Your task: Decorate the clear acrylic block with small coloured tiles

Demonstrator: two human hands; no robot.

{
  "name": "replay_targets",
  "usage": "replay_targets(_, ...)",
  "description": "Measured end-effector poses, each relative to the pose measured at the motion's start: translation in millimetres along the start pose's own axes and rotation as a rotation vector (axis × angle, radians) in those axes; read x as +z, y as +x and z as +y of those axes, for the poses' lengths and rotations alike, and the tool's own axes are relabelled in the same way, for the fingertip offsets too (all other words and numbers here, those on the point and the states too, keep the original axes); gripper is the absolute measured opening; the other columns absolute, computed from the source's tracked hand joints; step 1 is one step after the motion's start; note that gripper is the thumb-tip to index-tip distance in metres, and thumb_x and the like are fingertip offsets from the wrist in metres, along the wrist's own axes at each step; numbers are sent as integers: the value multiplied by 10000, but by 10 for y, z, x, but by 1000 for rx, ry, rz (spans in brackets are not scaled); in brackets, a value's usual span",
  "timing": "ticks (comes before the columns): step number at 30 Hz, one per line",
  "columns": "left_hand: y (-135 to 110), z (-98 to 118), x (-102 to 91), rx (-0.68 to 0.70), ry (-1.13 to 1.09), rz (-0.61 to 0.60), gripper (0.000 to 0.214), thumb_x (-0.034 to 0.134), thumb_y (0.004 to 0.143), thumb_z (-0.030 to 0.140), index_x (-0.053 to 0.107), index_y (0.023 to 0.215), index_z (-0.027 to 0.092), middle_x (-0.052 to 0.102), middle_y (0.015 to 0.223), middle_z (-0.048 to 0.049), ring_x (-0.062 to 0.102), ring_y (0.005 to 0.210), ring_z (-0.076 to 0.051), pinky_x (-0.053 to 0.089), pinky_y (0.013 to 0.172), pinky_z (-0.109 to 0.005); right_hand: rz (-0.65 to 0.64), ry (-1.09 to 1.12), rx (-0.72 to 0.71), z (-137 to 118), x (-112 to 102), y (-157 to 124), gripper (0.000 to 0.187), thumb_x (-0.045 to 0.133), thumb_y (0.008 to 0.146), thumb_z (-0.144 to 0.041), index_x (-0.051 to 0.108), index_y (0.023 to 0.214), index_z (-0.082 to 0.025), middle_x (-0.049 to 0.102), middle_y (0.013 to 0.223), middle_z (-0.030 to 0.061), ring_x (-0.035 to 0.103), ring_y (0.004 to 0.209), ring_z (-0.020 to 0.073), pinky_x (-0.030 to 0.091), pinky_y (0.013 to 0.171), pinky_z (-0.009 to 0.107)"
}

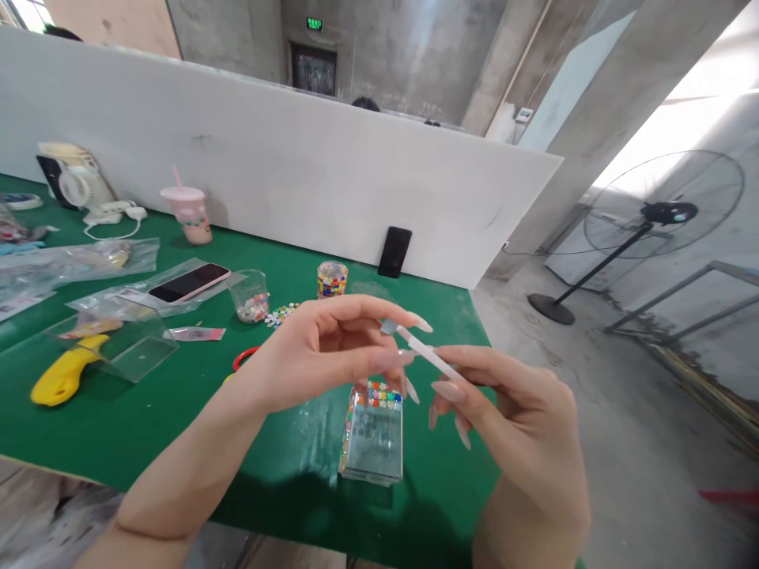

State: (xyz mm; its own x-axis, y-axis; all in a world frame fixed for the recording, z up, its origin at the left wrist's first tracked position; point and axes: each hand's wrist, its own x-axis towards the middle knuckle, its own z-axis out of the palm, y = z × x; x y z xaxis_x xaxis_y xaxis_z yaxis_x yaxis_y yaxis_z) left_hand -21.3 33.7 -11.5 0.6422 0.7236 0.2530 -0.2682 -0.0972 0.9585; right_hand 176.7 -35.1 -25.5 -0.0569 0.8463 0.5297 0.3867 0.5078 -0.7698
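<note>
My left hand point(323, 348) is closed, its thumb and index finger about the upper end of a slim white stick point(430, 353). A small greyish square piece point(389, 326) sits at that end; whether it is part of the stick I cannot tell. Between thumb and fingers, my right hand point(504, 419) pinches the stick's lower end. Below both hands, a clear plastic box point(373, 446) rests on the green table, with colourful mosaic tiles along its far edge and left side. My left fingers partly cover its far end.
Behind the hands stand a tile-covered cup point(332, 280) and a clear cup of loose pieces point(252, 300), with scattered tiles point(281, 314) nearby. Red scissor-like handles point(244, 357) show beside my left wrist. Leftward lie a yellow-handled tool point(68, 375) and a phone point(190, 283). A white partition point(285, 174) borders the table.
</note>
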Motion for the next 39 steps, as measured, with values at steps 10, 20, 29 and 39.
replay_targets(10, -55, -15, 85, -38, 15, -50, 232, 698, 847, 162, 728, 1054, 262, 744, 771, 20, 723, 709, -100, 536, 543, -103, -15, -17, -22, -68, -15, 30, 184, 681, 818, -109, 749, 895, -261, 726, 627, -83, 563, 396, 38, 431, 375, 112)
replay_targets(20, -42, -54, 128, -20, 79, 0, 124, 672, 882, 247, 728, 991, 235, 724, 702, 7, 711, 652, -96, 531, 517, -108, -3, -19, 23, -74, 1, -9, 173, 676, 826, -137, 748, 915, -266, 747, 662, -62, 614, 433, 69, 448, 359, 128)
replay_targets(29, -61, -76, 119, -29, 85, -7, 112, 665, 889, 298, 730, 968, 251, 716, 709, 15, 708, 662, -88, 525, 521, -100, -10, -60, 21, -90, 16, -2, 154, 652, 838, -148, 747, 921, -236, 703, 585, -54, 553, 394, 70, 444, 359, 150)
replay_targets(39, -44, -68, 138, -21, 64, -1, 106, 672, 882, 284, 738, 934, 219, 699, 666, 9, 695, 614, -89, 528, 513, -113, -9, -170, -2, -93, 17, 2, 99, 641, 853, -200, 738, 866, -215, 657, 527, -40, 539, 402, 85, 447, 393, 172)
